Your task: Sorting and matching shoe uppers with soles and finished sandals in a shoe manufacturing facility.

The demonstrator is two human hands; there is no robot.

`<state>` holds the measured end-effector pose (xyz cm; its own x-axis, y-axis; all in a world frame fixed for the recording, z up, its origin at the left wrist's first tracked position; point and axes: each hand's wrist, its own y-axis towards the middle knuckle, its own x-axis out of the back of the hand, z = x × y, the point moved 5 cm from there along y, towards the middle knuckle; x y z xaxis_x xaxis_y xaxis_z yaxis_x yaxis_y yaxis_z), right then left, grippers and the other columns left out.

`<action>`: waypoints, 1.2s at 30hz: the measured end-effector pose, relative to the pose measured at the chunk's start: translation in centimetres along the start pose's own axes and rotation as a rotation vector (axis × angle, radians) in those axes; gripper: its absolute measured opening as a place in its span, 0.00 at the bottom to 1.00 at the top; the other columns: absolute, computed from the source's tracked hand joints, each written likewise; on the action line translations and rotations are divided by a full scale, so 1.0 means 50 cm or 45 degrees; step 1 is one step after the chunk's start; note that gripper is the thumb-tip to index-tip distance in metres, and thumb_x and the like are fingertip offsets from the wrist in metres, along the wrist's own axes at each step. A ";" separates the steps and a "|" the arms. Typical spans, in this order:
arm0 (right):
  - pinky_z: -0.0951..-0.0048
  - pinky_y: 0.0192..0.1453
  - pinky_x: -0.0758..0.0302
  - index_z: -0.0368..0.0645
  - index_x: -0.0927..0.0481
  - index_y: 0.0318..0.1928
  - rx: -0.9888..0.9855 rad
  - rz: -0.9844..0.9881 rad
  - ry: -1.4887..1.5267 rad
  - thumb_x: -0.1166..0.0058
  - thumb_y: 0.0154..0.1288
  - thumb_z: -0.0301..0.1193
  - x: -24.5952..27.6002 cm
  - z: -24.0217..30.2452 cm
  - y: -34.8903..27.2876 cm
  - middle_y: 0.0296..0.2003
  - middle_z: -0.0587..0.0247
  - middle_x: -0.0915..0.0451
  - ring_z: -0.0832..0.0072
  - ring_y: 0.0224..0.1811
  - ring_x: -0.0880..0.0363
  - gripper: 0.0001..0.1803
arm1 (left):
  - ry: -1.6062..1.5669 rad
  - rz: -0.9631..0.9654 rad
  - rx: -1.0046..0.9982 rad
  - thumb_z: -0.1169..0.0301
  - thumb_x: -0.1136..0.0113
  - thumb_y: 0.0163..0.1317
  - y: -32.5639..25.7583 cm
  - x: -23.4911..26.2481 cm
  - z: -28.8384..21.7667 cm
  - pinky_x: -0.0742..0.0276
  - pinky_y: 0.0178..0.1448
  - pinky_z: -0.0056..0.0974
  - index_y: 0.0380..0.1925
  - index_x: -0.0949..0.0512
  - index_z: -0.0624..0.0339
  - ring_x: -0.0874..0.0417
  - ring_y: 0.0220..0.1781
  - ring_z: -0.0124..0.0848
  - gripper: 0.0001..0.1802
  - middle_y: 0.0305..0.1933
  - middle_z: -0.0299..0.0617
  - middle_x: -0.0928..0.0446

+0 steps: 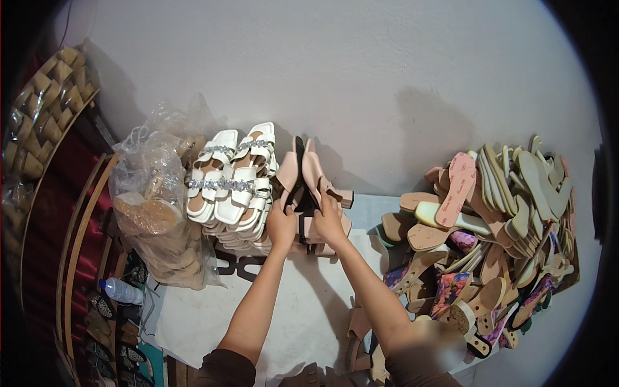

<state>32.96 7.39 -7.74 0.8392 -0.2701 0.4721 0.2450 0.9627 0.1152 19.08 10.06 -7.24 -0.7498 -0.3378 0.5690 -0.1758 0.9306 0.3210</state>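
Both arms reach forward to a pair of pink heeled mules stood up on end, side by side. My left hand (pixel 282 227) is closed on the left pink mule (pixel 288 173). My right hand (pixel 329 224) grips the right pink mule (pixel 313 169), whose block heel points to the right. The dark sole edge of the left one shows between them. Beneath and behind my hands lie more pink sandals (pixel 308 227), partly hidden. Just left of my left hand stands a stack of white sandals (pixel 235 193) with jewelled straps.
A clear plastic bag (pixel 161 232) of tan shoe parts stands left. Loose insoles and soles (pixel 490 200) form a large pile at right. A white sheet (pixel 206 316) covers the table. Near the left edge are a water bottle (pixel 122 291) and wooden racks (pixel 80 238); a wall rises behind.
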 end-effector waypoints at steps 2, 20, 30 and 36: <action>0.67 0.66 0.48 0.38 0.50 0.66 0.075 -0.023 -0.024 0.59 0.58 0.21 -0.008 -0.007 0.007 0.58 0.44 0.43 0.54 0.63 0.45 0.34 | -0.025 0.049 0.039 0.70 0.51 0.56 0.001 -0.004 -0.003 0.31 0.48 0.49 0.44 0.29 0.71 0.25 0.43 0.56 0.18 0.39 0.62 0.25; 0.63 0.63 0.43 0.32 0.53 0.65 0.101 -0.068 -0.078 0.57 0.60 0.27 -0.006 -0.002 0.002 0.56 0.39 0.43 0.46 0.57 0.40 0.35 | 0.295 0.054 -0.321 0.68 0.54 0.61 -0.015 0.012 -0.011 0.27 0.46 0.46 0.53 0.34 0.71 0.24 0.44 0.51 0.22 0.48 0.57 0.28; 0.65 0.66 0.48 0.28 0.50 0.64 0.190 -0.150 0.172 0.58 0.65 0.35 0.022 0.001 -0.028 0.59 0.37 0.42 0.51 0.64 0.45 0.33 | 0.166 0.038 -0.309 0.68 0.56 0.63 -0.018 0.018 0.001 0.29 0.48 0.44 0.54 0.35 0.70 0.25 0.47 0.51 0.22 0.49 0.57 0.28; 0.64 0.67 0.49 0.29 0.49 0.63 0.244 -0.213 0.172 0.61 0.67 0.38 0.024 0.002 -0.039 0.60 0.38 0.42 0.52 0.64 0.45 0.31 | 0.125 0.014 -0.363 0.69 0.56 0.63 -0.034 0.033 -0.010 0.30 0.51 0.45 0.54 0.34 0.71 0.26 0.49 0.52 0.22 0.50 0.58 0.29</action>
<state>33.43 5.17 -7.32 0.8550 -0.4134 0.3131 0.3003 0.8869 0.3511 18.46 7.84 -6.47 -0.6827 -0.3528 0.6399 0.0288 0.8620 0.5060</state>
